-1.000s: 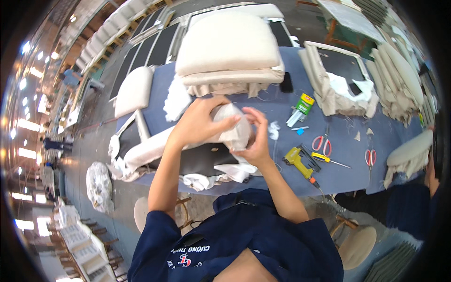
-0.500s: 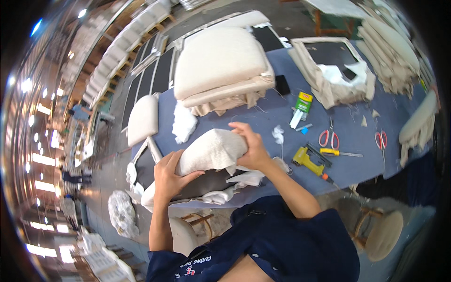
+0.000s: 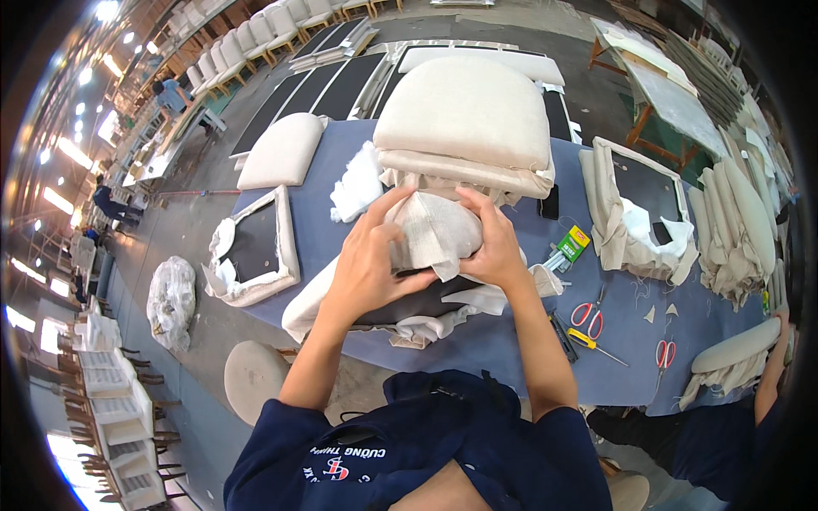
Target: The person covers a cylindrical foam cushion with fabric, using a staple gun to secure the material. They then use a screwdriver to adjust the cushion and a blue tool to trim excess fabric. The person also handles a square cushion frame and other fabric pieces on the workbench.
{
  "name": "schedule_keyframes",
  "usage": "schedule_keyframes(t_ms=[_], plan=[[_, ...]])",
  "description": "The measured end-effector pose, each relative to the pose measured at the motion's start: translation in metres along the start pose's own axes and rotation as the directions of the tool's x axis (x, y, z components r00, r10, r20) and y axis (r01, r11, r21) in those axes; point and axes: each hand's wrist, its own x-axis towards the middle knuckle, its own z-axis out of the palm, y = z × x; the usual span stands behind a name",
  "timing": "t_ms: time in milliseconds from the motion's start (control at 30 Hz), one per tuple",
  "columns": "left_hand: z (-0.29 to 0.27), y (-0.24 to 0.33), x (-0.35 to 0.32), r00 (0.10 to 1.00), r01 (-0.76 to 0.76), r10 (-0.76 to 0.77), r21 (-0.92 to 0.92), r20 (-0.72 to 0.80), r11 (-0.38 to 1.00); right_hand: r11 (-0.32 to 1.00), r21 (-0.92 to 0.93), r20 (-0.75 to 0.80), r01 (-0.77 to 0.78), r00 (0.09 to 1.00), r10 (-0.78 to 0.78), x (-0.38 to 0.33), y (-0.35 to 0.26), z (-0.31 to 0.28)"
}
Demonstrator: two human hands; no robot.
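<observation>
My left hand (image 3: 366,260) and my right hand (image 3: 497,247) both grip the raised, cream-fabric-covered end (image 3: 439,223) of an upholstered chair panel. A fold of loose fabric hangs down between them. My left fingers curl over its left side with the thumb below, while my right fingers and thumb press the right side. Beneath, the panel's black backing (image 3: 409,311) shows, with white wadding (image 3: 477,300) and ragged fabric along its near edge. Just beyond my hands lies a stack of cream padded panels (image 3: 464,106).
On the blue-covered table are white wadding (image 3: 358,183), another black-backed panel (image 3: 256,247), red-handled scissors (image 3: 588,317), a second pair (image 3: 665,353), a yellow-handled screwdriver (image 3: 584,339) and a green-yellow box (image 3: 573,245). At right, another person's arm (image 3: 771,366) reaches to a padded panel (image 3: 734,345).
The view has swung, so the table sits differently in the picture. My left hand has shifted up onto the fabric end, opposite my right. A co-worker's arm now shows at the right.
</observation>
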Motion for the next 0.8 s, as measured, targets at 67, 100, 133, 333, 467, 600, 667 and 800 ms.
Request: schedule_keyframes(t_ms=[67, 100, 133, 333, 467, 600, 667, 800], plan=[[-0.001, -0.013, -0.002, 0.999, 0.023, -0.024, 0.031, 0.022, 0.999, 0.982, -0.041, -0.102, 0.183, 0.977, -0.186, 0.003, -0.009, 0.000], [-0.002, -0.017, 0.000, 0.998, 0.024, -0.026, 0.038, 0.049, 0.999, 0.963, -0.075, -0.167, 0.257, 0.949, -0.266, 0.002, -0.013, 0.001], [-0.006, -0.017, 0.001, 0.998, 0.043, -0.044, 0.016, 0.045, 0.999, 0.957, -0.085, -0.242, 0.278, 0.926, -0.290, -0.003, -0.012, 0.007], [-0.008, -0.034, 0.009, 0.991, 0.122, -0.121, -0.001, 0.051, 0.993, 0.978, -0.085, -0.441, 0.192, 0.873, -0.210, -0.012, -0.035, 0.046], [-0.005, -0.046, 0.009, 0.990, 0.141, -0.142, -0.078, -0.003, 0.987, 0.975, -0.128, -0.437, 0.183, 0.872, -0.221, -0.004, -0.038, 0.052], [0.000, -0.044, 0.009, 0.960, 0.263, -0.277, -0.206, -0.042, 0.943, 0.975, -0.104, -0.455, 0.198, 0.862, -0.223, 0.005, -0.039, 0.054], [0.006, -0.041, 0.008, 0.924, 0.340, -0.378, -0.336, -0.053, 0.878, 0.977, -0.071, -0.478, 0.201, 0.853, -0.211, 0.007, -0.037, 0.059], [0.017, -0.042, 0.007, 0.943, 0.177, -0.282, -0.452, -0.178, 0.874, 0.974, -0.025, -0.500, 0.224, 0.841, -0.206, 0.008, -0.039, 0.069]])
